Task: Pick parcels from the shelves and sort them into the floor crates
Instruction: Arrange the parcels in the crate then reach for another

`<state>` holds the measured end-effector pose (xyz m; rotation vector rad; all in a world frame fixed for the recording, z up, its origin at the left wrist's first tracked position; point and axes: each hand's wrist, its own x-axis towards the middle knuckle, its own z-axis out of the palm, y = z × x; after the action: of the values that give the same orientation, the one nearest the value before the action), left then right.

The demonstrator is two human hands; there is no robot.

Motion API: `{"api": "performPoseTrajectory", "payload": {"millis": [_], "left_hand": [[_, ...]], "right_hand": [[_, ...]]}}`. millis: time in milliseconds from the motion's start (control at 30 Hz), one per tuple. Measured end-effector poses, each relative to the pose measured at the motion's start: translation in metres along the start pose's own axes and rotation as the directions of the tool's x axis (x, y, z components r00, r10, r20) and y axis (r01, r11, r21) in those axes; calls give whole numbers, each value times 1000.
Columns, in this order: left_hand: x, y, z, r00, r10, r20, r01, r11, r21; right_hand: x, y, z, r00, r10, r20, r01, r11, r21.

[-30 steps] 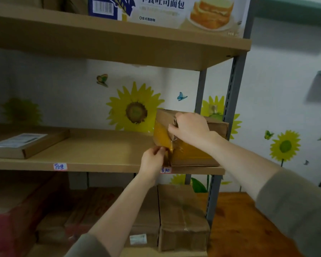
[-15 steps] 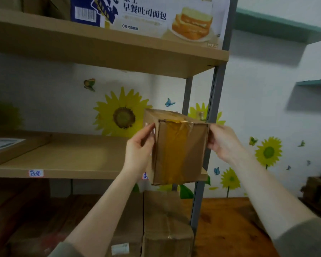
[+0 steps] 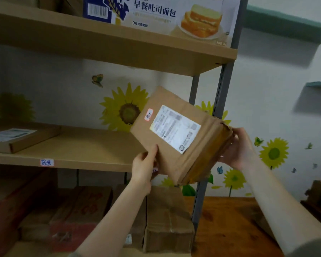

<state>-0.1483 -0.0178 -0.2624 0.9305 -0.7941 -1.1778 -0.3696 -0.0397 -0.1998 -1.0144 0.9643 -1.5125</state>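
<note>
Both hands (image 3: 144,166) round tilted parcel (image 3: 176,138)

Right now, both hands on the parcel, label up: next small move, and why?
Probably read the small red-edged sticker beside the shipping label; the parcel is tilted face-up between left hand and right hand, and no crate is in view.

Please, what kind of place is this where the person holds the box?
Probably a small parcel storeroom or pickup point. A person's two hands hold a cardboard parcel bearing a shipping label; the shelf edge carries a handwritten tag, and more taped boxes sit below.
</note>
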Motion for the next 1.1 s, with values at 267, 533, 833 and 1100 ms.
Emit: {"api": "performPoseTrajectory", "payload": {"millis": [267, 533, 833, 1100], "left_hand": [[-13, 19, 14, 969, 145, 202, -130, 988, -84], [1, 27, 11, 969, 175, 173, -170, 985, -43], [44, 62, 30, 949, 262, 176, -269, 963, 14], [77, 26, 30, 921, 273, 277, -334, 919, 208]], "right_hand": [[2, 48, -6, 981, 105, -163, -72, 977, 200], [7, 50, 2, 934, -132, -332, 109, 990, -88], [21, 42, 22, 973, -211, -93, 188, 958, -215], [42, 52, 14, 951, -308, 35, 272, 774, -571]]}}
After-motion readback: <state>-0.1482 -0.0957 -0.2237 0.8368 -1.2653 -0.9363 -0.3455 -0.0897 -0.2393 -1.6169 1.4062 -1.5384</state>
